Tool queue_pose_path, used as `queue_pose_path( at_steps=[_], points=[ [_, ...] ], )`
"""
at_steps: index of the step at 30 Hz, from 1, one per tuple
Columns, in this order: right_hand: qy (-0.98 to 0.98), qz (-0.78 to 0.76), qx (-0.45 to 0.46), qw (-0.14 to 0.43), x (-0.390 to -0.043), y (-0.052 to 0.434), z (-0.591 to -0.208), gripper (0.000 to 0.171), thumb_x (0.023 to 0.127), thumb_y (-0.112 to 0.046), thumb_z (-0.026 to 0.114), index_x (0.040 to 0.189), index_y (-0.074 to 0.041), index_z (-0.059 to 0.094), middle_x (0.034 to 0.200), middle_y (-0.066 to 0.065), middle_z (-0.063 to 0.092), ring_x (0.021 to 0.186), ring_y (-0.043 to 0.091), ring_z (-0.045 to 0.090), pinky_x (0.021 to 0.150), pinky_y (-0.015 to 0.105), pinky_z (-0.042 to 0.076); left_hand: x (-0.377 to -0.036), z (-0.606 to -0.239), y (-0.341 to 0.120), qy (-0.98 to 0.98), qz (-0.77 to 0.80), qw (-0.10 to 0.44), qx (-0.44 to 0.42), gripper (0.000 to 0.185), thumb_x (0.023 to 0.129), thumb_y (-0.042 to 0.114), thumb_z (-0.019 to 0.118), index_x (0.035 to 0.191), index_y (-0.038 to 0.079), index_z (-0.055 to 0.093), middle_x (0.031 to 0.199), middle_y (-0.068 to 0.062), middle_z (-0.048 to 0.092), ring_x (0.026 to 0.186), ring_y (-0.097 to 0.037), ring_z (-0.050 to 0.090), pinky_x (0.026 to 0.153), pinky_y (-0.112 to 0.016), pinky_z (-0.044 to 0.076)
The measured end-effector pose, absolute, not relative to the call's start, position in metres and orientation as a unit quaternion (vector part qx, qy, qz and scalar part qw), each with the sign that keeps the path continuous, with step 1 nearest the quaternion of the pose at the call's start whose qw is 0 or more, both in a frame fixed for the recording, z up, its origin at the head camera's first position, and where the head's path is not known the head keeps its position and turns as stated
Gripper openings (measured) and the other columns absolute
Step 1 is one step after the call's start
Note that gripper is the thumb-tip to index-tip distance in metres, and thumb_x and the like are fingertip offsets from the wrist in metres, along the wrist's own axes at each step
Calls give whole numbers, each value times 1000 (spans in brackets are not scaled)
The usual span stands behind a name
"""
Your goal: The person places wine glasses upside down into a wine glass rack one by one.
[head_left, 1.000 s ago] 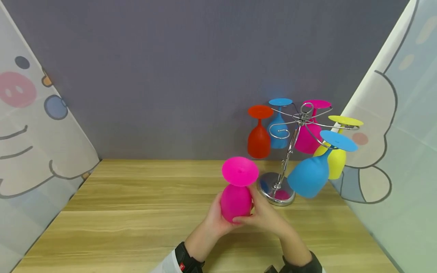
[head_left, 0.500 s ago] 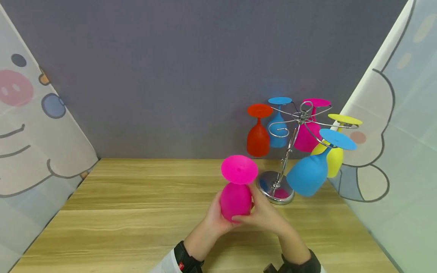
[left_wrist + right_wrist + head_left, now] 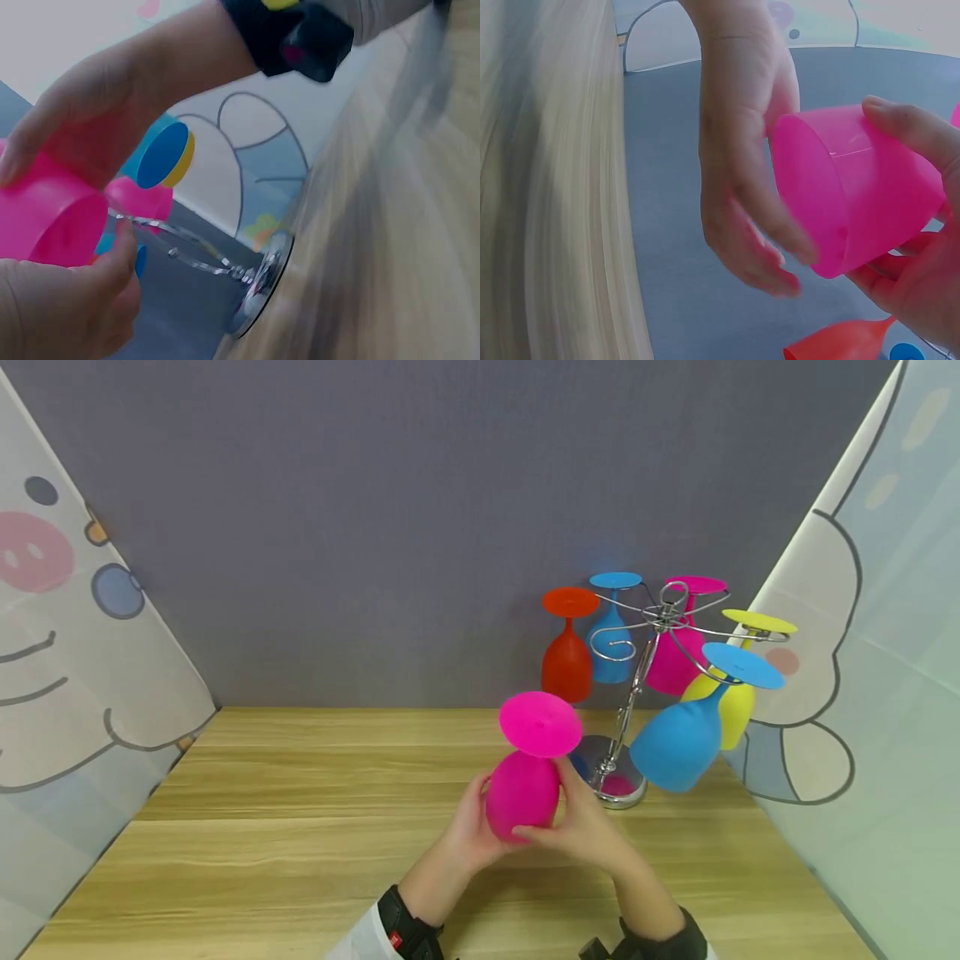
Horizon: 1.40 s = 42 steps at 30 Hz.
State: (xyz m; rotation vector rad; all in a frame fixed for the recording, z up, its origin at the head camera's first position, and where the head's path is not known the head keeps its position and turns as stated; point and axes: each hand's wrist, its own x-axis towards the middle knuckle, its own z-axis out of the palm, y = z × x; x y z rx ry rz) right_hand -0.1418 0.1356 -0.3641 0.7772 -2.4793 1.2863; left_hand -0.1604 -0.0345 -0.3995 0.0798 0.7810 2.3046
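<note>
A pink plastic wine glass [image 3: 522,797] is held upside down and tilted over the table, its foot [image 3: 540,724] uppermost. My right hand [image 3: 588,827] grips the bowl, thumb on one side and fingers on the other, as the right wrist view shows. On the bowl's other side is my left hand [image 3: 468,831]. Its loosely extended fingers, blurred in the right wrist view, lie across the rim [image 3: 810,199] at the glass's mouth. The left hand [image 3: 67,311] also shows beside the bowl [image 3: 56,217] in the left wrist view. The stem is hidden behind the foot.
A chrome glass rack [image 3: 622,727] stands at the back right. Inverted glasses hang from it: red [image 3: 567,664], blue [image 3: 611,647], pink [image 3: 675,660], yellow [image 3: 738,714] and a tilted blue one [image 3: 678,747] in front. Its curled front-left arm [image 3: 615,652] holds no glass. A grey panel [image 3: 375,527] backs the wooden table [image 3: 300,818].
The pink glass has tilted, its foot shifting slightly right and up. The left hand has eased slightly away from the bowl; the right hand still grips it. The rack stays put.
</note>
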Motion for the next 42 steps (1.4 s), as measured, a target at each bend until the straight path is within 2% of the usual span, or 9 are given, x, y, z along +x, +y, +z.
queue_pose_path(
  at_steps=[4, 7, 11, 13, 21, 26, 31, 35, 42],
  points=[
    [-850, 444, 246, 141, -143, 139, -361, 89, 67, -16, 88, 138, -1, 36, 125, 14, 59, 112, 31, 60, 91, 49, 53, -167, -396, -43, 335, 888, 311, 44, 52, 102, 43, 24, 145, 14, 29, 130, -5, 47, 119, -23, 48, 99, -43, 41],
    [-854, 453, 214, 141, -143, 142, -358, 89, 68, -12, 87, 137, 1, 35, 126, 19, 57, 112, 36, 59, 89, 51, 54, -173, -393, -51, 333, 898, 284, 39, 56, 102, 43, 24, 148, 11, 22, 139, -10, 39, 127, -26, 42, 109, -49, 33],
    [-861, 455, 176, 145, -142, 149, -350, 92, 69, -11, 86, 140, 2, 29, 133, 23, 50, 118, 43, 54, 86, 53, 55, -182, -387, -71, 319, 916, 241, 32, 59, 103, 40, 25, 152, 10, 15, 156, -20, 18, 145, -36, 22, 117, -57, 19],
    [-860, 458, 167, 152, -142, 153, -345, 94, 70, -10, 85, 143, 2, 26, 137, 24, 45, 121, 44, 50, 85, 55, 54, -186, -384, -85, 321, 922, 215, 38, 59, 103, 38, 25, 154, 10, 12, 160, -20, 12, 147, -38, 15, 118, -58, 15],
    [-865, 486, 50, 115, -145, 170, -321, 102, 80, -21, 78, 153, -7, 8, 145, 22, 34, 128, 42, 40, 90, 57, 52, -195, -375, -149, 437, 894, 85, 47, 59, 105, 40, 25, 154, 9, 12, 160, -16, 14, 146, -38, 21, 116, -59, 20],
    [-867, 487, 17, 104, -147, 178, -309, 105, 81, -25, 77, 154, -12, 2, 147, 21, 30, 132, 42, 35, 92, 57, 51, -195, -377, -184, 566, 822, 44, 41, 60, 105, 43, 24, 154, 11, 11, 160, -13, 16, 145, -34, 24, 114, -56, 27],
    [-864, 490, 3, 115, -151, 182, -300, 103, 83, -26, 75, 154, -15, 0, 149, 18, 28, 134, 40, 32, 94, 58, 49, -197, -384, -211, 663, 747, 2, 56, 63, 105, 43, 24, 155, 9, 8, 159, -15, 14, 144, -37, 21, 113, -60, 24],
    [-858, 504, -17, 100, -153, 179, -298, 105, 84, -30, 74, 154, -19, -4, 151, 17, 25, 136, 38, 31, 97, 57, 48, -199, -388, -229, 707, 704, -57, 20, 62, 105, 43, 27, 155, 8, 13, 159, -16, 15, 145, -37, 19, 114, -60, 23],
    [-851, 513, -39, 104, -163, 174, -300, 104, 84, -33, 73, 154, -17, -3, 151, 17, 28, 136, 37, 32, 99, 57, 46, -205, -391, -255, 851, 491, -186, 24, 56, 104, 32, 38, 152, 7, 24, 155, -27, 15, 140, -52, 14, 104, -74, 20]
  ],
)
